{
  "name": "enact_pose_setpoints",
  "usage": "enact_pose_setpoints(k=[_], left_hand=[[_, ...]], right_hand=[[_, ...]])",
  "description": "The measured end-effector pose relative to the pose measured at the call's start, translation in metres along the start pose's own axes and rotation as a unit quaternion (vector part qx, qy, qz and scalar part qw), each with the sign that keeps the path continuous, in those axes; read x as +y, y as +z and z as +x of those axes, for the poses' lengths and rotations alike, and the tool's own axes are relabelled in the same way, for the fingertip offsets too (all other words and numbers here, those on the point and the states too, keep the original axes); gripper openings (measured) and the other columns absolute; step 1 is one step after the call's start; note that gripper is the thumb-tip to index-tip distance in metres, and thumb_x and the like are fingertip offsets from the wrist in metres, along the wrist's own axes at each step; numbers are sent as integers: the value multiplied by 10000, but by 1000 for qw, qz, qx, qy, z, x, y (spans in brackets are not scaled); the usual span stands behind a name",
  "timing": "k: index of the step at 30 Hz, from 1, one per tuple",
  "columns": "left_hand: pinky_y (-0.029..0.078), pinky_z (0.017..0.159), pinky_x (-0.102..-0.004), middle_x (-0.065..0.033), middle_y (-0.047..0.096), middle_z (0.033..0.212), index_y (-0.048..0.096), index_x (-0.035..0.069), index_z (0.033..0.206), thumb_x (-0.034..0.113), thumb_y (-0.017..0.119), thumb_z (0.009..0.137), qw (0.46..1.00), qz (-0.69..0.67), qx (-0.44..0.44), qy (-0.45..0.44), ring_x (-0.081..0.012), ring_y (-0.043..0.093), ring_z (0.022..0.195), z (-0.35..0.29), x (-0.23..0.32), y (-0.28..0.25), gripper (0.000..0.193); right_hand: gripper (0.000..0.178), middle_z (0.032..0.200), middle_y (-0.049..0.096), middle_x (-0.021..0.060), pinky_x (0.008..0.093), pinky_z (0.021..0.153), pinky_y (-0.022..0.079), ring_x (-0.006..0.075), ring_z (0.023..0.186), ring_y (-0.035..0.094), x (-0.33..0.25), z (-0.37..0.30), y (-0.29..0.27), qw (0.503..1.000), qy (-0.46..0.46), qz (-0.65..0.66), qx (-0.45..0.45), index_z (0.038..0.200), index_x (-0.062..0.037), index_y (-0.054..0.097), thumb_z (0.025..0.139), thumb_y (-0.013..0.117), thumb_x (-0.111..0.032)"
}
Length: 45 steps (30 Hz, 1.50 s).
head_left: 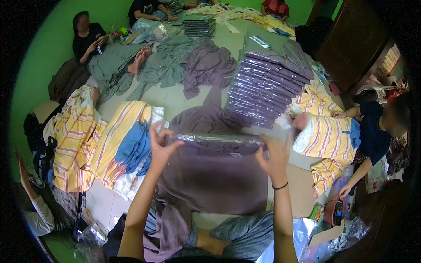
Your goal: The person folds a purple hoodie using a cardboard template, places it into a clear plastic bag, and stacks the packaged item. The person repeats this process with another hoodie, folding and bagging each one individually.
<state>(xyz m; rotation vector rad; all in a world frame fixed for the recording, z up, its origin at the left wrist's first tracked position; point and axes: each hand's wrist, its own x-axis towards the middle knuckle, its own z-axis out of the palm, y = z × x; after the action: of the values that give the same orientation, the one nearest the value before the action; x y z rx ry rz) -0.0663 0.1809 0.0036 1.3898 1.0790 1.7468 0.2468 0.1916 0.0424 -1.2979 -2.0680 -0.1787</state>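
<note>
A dark purple-brown garment in a clear plastic bag [215, 179] spans the space between my hands, over my lap. My left hand [161, 143] pinches the bag's upper left corner, thumb against fingers. At the upper right corner, my right hand [274, 160] has thumb and fingers closed on the bag's edge. Light glints along the plastic at the far edge. Ribbed mauve cloth [164, 236] drapes over my leg below the bag. Beyond the far edge lies a loose purple-brown cloth [197, 118].
A tall stack of bagged purple garments [267, 83] leans ahead right; a smaller stack [198, 27] stands farther back. Yellow striped cloth [120, 127] lies left. A co-worker [377, 127] at right handles more striped cloth [329, 136]. Others sit far off. Plastic bags [287, 239] lie near right.
</note>
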Motion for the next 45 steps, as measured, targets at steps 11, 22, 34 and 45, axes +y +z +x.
enact_pose_setpoints(k=[11, 22, 34, 45], left_hand=[[292, 915, -433, -241, 384, 1196, 335, 46, 1215, 284, 554, 764, 836, 526, -2, -157, -359, 364, 1114, -52, -117, 28, 555], [60, 949, -590, -149, 140, 1372, 252, 219, 1311, 382, 407, 812, 786, 560, -254, -70, -368, 102, 1255, -153, -136, 75, 547], [70, 952, -585, -145, 146, 1371, 257, 218, 1309, 381, 405, 805, 776, 568, -265, -69, -361, 110, 1255, -153, -141, 74, 550], [114, 953, -570, -166, 226, 1334, 346, 186, 1253, 325, 473, 775, 846, 507, -152, -67, -376, 231, 1196, -110, -136, 70, 514]], right_hand=[[488, 1267, 360, 115, 505, 976, 151, 268, 1195, 294, -5, -47, 118, 972, 123, -121, -159, 1205, -80, 391, 757, 501, -239], [532, 1372, 176, 105, 655, 897, 91, 368, 1245, 147, -53, -160, 167, 940, 182, -77, -277, 1308, -231, 259, 816, 399, -381], [560, 1367, 190, 103, 662, 890, 87, 362, 1243, 157, -53, -161, 171, 941, 182, -81, -273, 1309, -235, 252, 795, 421, -383], [516, 1360, 201, 116, 603, 943, 73, 357, 1241, 162, -33, -132, 161, 954, 214, -13, -211, 1294, -209, 294, 815, 409, -363]])
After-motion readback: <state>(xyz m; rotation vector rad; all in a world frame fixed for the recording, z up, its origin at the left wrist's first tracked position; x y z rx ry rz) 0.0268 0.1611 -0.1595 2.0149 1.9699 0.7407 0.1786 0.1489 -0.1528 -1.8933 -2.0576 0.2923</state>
